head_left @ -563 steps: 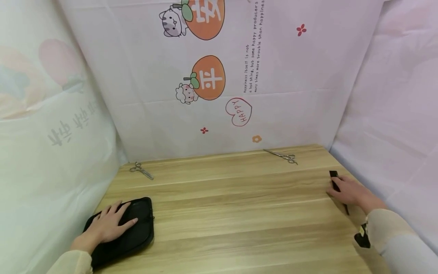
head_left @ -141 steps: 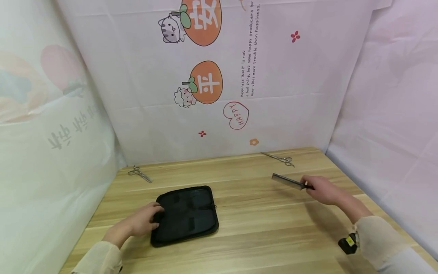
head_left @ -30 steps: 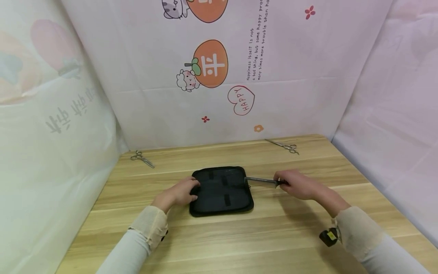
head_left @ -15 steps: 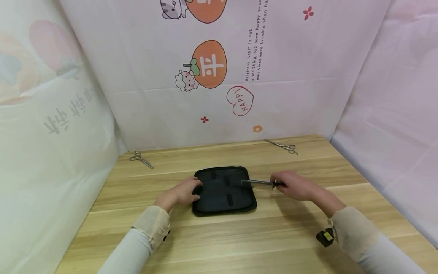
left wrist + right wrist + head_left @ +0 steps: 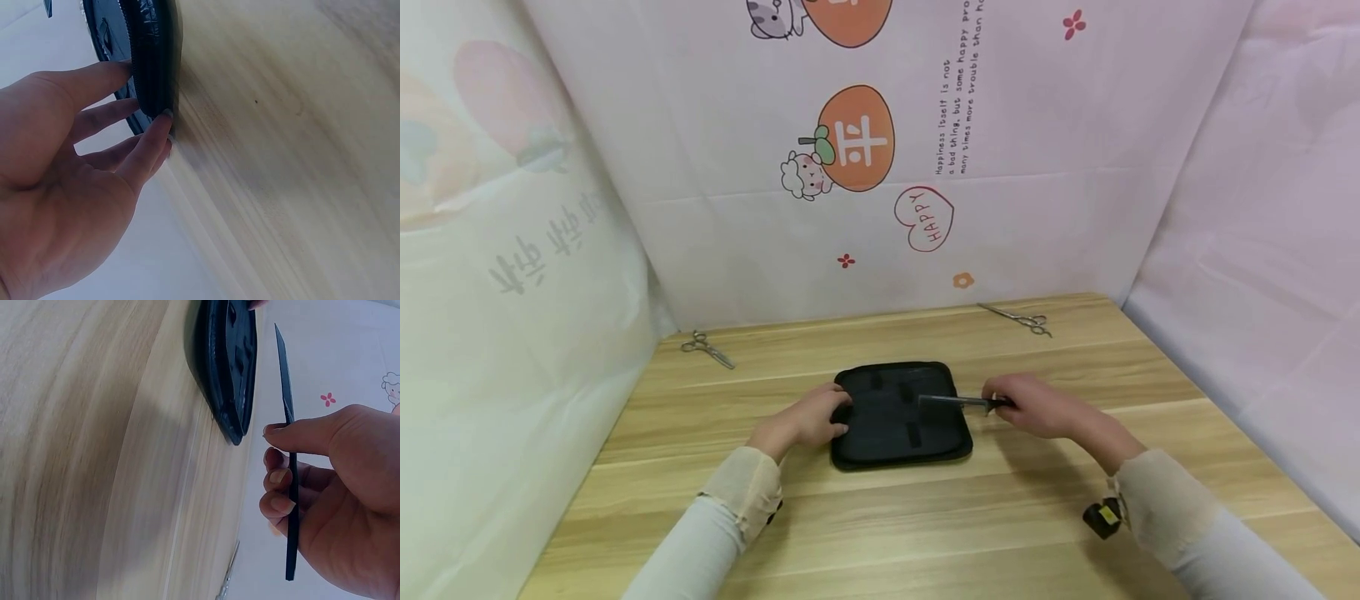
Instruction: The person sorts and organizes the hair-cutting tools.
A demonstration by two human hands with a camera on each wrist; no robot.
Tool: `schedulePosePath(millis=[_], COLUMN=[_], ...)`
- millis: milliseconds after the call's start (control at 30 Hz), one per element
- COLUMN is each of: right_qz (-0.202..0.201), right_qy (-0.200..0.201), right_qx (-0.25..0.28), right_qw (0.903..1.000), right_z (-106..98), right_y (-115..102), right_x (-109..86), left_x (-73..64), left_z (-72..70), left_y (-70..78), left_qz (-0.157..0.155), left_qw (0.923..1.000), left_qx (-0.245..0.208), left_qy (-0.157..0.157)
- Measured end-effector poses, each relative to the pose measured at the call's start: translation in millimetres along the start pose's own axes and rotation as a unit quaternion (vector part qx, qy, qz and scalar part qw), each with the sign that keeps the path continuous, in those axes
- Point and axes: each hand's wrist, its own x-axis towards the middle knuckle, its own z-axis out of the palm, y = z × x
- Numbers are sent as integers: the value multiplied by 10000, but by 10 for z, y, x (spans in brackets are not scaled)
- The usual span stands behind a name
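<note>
A flat black zippered case (image 5: 887, 450) lies on the wooden table, with several dark strips on its upper face. My left hand (image 5: 808, 417) grips the case's left edge; in the left wrist view, the thumb and fingertips (image 5: 164, 119) are about its zippered rim. My right hand (image 5: 1033, 404) holds a black comb (image 5: 951, 400) by its handle. Pointing left, the comb overlaps the right part of the case in the head view. In the right wrist view, the comb (image 5: 285, 375) appears edge-on and apart from the case (image 5: 219, 369). Its handle passes between my thumb and curled fingers.
Thinning scissors (image 5: 707, 348) lie at the table's back left. Another pair of scissors (image 5: 1018, 318) lies at the back right. Printed white sheets (image 5: 1037, 208) stand around the back and sides. A small black device (image 5: 1103, 518) hangs at the right wrist.
Over the last second, the case and my left hand have shifted slightly right, while my right hand has brought the comb left, further over the case. Both scissors stay in place.
</note>
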Motion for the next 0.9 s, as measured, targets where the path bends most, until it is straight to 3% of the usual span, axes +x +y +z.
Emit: schedulePosePath(millis=[900], right_qz=[-362], right_qy=[57], right_qx=[-221], right_qw=[9991], right_z=[166], right_y=[-171], right_x=[255], left_x=[72], left_z=[25], left_y=[43], left_qz=[36], left_qw=[10000], left_qx=[-78], left_qy=[38])
